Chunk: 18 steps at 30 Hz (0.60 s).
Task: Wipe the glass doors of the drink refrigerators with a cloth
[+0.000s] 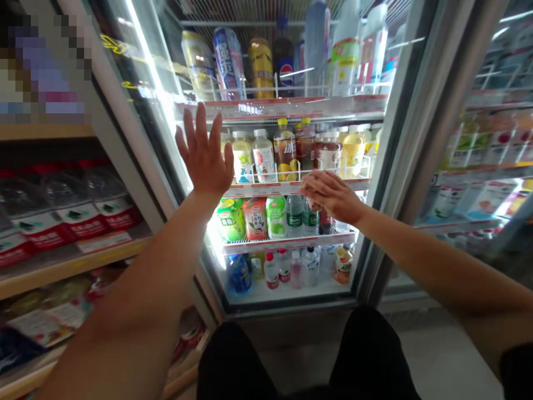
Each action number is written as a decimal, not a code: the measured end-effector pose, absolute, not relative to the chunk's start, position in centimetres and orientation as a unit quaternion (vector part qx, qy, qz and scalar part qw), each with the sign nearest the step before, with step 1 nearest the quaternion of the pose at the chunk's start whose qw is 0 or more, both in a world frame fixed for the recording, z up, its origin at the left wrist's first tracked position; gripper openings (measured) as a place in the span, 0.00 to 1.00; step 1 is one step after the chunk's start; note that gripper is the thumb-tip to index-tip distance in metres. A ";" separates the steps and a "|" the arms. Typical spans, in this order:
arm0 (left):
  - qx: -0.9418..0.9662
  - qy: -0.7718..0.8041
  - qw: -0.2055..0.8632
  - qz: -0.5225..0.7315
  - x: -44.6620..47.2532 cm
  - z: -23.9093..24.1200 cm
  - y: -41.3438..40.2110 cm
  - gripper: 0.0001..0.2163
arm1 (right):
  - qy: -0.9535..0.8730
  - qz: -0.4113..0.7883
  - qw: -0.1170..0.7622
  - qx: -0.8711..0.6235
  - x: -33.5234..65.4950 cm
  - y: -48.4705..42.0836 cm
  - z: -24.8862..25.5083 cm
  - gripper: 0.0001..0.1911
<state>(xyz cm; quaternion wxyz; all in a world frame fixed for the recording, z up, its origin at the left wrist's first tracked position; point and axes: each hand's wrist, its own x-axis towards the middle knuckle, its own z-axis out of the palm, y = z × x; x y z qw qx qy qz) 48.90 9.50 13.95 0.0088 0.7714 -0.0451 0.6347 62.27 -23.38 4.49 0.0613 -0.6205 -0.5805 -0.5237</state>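
Note:
My left hand (207, 158) is raised in front of the lit drinks fridge, its fingers spread and nothing in it. Behind it are the left ends of the upper and second shelves. Further right, my right hand (335, 195) is held before the third shelf, palm down, fingers stretched to the left and slightly bent. A pale, hand-like shape under its fingertips looks like a reflection in the fridge's glass door (254, 305). Whether either hand touches the glass, I cannot tell. Nearest the right hand are green-labelled bottles (294, 211) and a jar-like bottle of dark drink (328, 151).
Tall bottles and cans (261, 66) line the top shelf. Small bottles (272, 272) stand at the bottom. To the left, a wooden shelf (75, 266) holds red-labelled water bottles (73, 203). A metal door frame (416, 144) separates another drinks fridge (487, 139). My knees (237, 361) are below.

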 end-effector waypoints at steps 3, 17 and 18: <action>0.771 -0.027 0.015 0.637 49.8 14.6 9.7 0.29 | -0.500 -0.608 0.143 -0.600 63.0 -24.0 6.5 0.40; 0.769 -0.035 0.036 0.637 49.8 13.4 9.7 0.29 | -0.423 -0.617 0.149 -0.646 62.3 -22.0 6.8 0.38; 0.771 -0.038 0.039 0.634 49.8 13.3 9.8 0.29 | -0.412 -0.617 0.176 -0.646 62.2 -21.6 6.8 0.39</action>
